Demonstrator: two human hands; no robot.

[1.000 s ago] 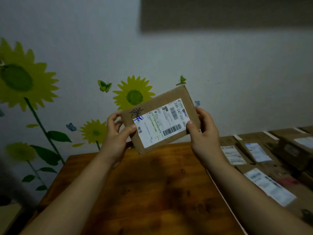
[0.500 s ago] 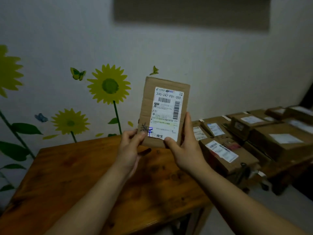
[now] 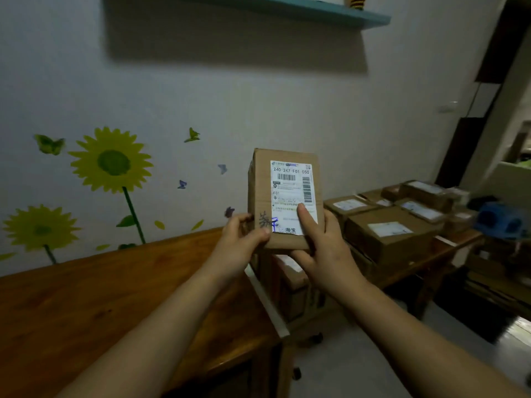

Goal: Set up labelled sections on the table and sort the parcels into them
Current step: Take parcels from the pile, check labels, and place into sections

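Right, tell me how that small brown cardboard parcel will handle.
The small brown cardboard parcel is probably stiff: its edges look straight. Likely light, since the left hand and right hand hold it only at its bottom end. Stood upright, it might tip.

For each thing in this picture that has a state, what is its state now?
Held parcel: upright, closed, raised in the air, label facing the camera.
Left hand: grips the parcel's lower left edge.
Right hand: holds its lower right, thumb on the label.
Other parcels: closed, lying labels up.
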